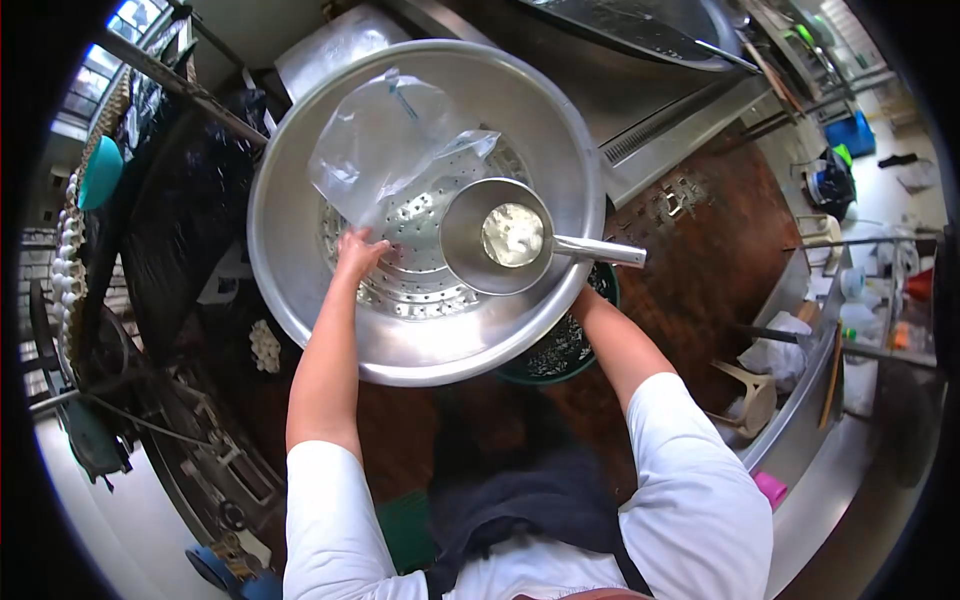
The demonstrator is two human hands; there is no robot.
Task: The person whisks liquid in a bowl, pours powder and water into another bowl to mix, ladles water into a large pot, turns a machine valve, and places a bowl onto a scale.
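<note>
My left hand [358, 252] is closed on the lower end of a clear plastic bag [375, 135], inside a large round metal basin [290, 310]. The bag spreads up from my fingers over the basin's perforated metal bottom [410, 300]. Right of that hand is a metal long-handled dipper [462, 240] with something white [513, 236] in it. Its handle [605, 252] crosses the basin's right rim. My right forearm reaches up to the basin's lower right side. The basin hides my right hand, so its fingers do not show.
A green tub [545, 370] with dark contents stands under the basin's lower right rim. A large wok-like pan [640, 30] sits on the metal counter [660, 130] at top right. Egg trays [68, 270] and a turquoise bowl [100, 172] are at left. A beige stool [755, 400] stands at right.
</note>
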